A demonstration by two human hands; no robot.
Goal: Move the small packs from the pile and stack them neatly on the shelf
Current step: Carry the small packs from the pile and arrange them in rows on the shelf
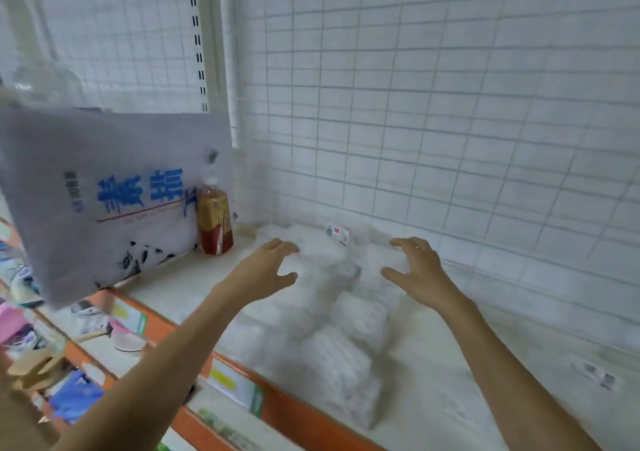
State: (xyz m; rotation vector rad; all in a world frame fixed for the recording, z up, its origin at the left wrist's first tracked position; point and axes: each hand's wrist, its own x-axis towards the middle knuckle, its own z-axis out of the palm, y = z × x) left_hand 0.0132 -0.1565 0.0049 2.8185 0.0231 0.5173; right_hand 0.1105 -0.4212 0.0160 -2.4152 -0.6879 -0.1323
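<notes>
Small packs (332,340) heaped mid-shelf (485,364), front edge to back. Left hand (266,270), right hand (419,270) spread, holding nothing, above rear packs. Likely light, soft, slippery film; best pinched at sides.

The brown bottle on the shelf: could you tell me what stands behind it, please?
Behind the brown bottle the white wire-grid back panel and a shelf upright show. The large white bag beside it hides whatever lies further left.
</notes>
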